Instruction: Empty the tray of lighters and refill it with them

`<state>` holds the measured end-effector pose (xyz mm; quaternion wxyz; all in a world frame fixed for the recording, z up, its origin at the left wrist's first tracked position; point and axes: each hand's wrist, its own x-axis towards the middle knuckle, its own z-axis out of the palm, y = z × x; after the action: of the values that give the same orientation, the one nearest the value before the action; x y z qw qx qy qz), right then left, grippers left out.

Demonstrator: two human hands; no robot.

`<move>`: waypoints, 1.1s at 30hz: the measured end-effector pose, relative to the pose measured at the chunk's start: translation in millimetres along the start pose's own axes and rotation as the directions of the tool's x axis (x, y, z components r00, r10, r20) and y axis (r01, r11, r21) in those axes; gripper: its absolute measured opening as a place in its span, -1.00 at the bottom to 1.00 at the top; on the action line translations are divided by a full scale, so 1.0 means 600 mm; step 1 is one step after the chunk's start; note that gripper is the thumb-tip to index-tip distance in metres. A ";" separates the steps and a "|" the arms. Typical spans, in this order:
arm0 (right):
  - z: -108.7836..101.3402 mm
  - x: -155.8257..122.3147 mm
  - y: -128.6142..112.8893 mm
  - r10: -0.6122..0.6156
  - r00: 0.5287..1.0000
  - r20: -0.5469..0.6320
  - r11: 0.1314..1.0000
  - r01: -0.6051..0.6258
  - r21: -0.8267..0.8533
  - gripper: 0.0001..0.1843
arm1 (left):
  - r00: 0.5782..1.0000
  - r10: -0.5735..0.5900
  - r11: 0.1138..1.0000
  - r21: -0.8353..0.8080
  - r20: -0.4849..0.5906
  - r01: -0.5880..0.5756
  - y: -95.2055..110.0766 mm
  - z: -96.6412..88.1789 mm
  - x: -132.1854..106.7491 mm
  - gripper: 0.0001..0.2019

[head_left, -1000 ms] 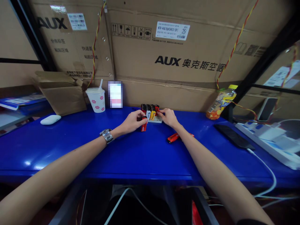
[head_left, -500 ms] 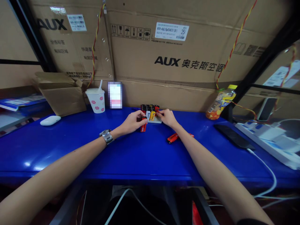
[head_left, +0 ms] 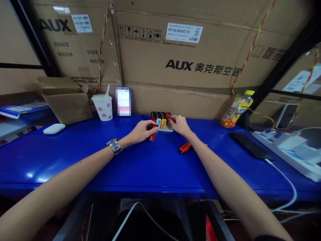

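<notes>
Head view: we found the left hand closed on a tilted red lighter, just before the rack on the bench. The right hand touched the rack's end; we could not tell its grip. We judged steadying the rack advisable.

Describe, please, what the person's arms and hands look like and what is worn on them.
Both forearms are bare, with no gloves on the left hand or the right hand. The left wrist wears a silver metal watch with a link band. What looks like a dark sleeve edge shows by the right upper arm, at the bottom corner.
</notes>
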<state>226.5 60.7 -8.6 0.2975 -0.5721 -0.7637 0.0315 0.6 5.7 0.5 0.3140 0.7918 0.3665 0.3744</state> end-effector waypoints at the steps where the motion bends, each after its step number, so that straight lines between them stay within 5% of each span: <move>1: 0.004 0.001 0.000 0.004 1.000 -0.021 1.000 -0.004 0.018 -0.77 | 1.000 0.001 1.000 0.010 0.003 -0.001 0.002 0.000 0.000 -0.74; 7: -0.005 0.000 -0.011 0.070 0.996 0.058 0.992 -0.063 -0.113 -0.73 | 1.000 0.013 1.000 0.029 0.007 -0.013 0.004 0.000 -0.001 -0.73; 12: -0.080 -0.008 -0.012 -0.108 0.941 0.321 0.994 0.109 0.015 -0.77 | 0.999 0.025 0.999 0.042 -0.021 -0.024 0.001 -0.002 0.000 -0.74; 17: -0.149 -0.030 -0.018 -0.155 0.690 0.707 0.988 0.128 0.092 -0.72 | 0.999 0.004 0.998 0.066 -0.036 -0.002 0.005 -0.003 0.000 -0.74; 21: -0.139 -0.040 -0.031 -0.045 0.566 0.823 0.998 0.056 0.017 -0.69 | 0.996 -0.088 0.995 -0.049 -0.013 0.088 0.005 -0.001 0.000 -0.72; 23: -0.121 -0.037 -0.033 -0.075 0.574 0.816 0.997 0.050 0.056 -0.72 | 0.995 -0.099 0.990 -0.102 -0.003 0.098 0.006 0.001 0.000 -0.72; 28: -0.085 -0.032 -0.032 -0.246 0.689 0.682 0.949 0.029 0.313 -0.80 | 0.992 -0.106 0.988 -0.122 -0.073 0.097 0.012 0.001 0.001 -0.67; 33: -0.072 -0.040 -0.056 -0.249 0.818 0.518 0.773 -0.154 0.616 -0.72 | 0.976 -0.080 0.996 0.030 -0.202 0.088 0.014 -0.006 0.002 -0.57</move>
<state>222.8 15.3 30.0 0.2293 -0.3807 -0.7755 0.4484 1.4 2.9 9.4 0.2755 0.7398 0.4365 0.4316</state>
